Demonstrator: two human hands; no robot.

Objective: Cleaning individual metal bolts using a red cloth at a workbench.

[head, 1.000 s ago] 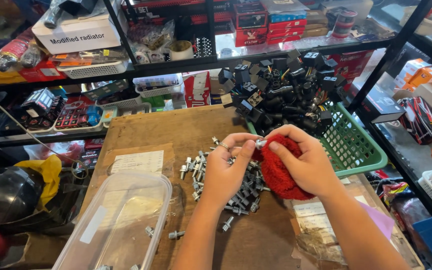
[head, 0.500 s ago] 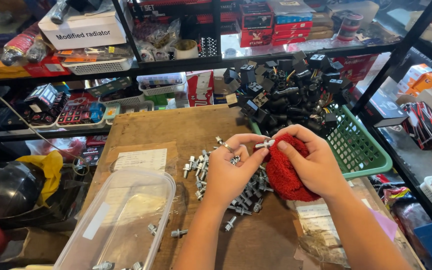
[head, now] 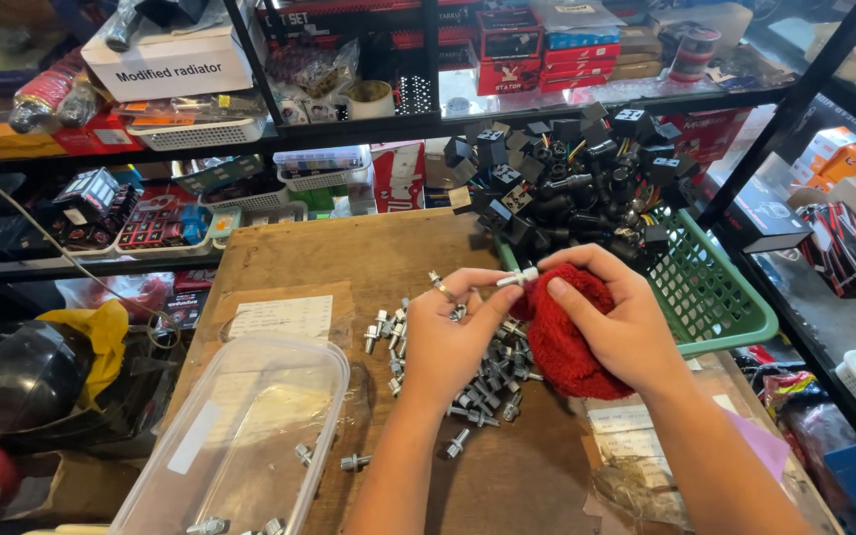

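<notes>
My left hand (head: 453, 337) pinches a small silver bolt (head: 513, 279) between thumb and fingers. My right hand (head: 621, 322) holds a red cloth (head: 562, 342) bunched up against the bolt's end. Both hands hover over a pile of several silver bolts (head: 487, 381) lying on a brown wooden board (head: 349, 258). More loose bolts (head: 383, 332) lie to the left of my left hand. A clear plastic tub (head: 240, 436) stands at the lower left with a few bolts in its near end.
A green basket (head: 720, 297) heaped with black connectors and relays sits at the right back. Metal shelves with boxes stand behind and to the right. A black helmet (head: 17, 381) and yellow cloth lie at the left. Plastic bags lie at the lower right.
My hands stay over the bolt pile, with the fingers shifting slightly as the cloth works against the bolt. The view has tipped down a little.
</notes>
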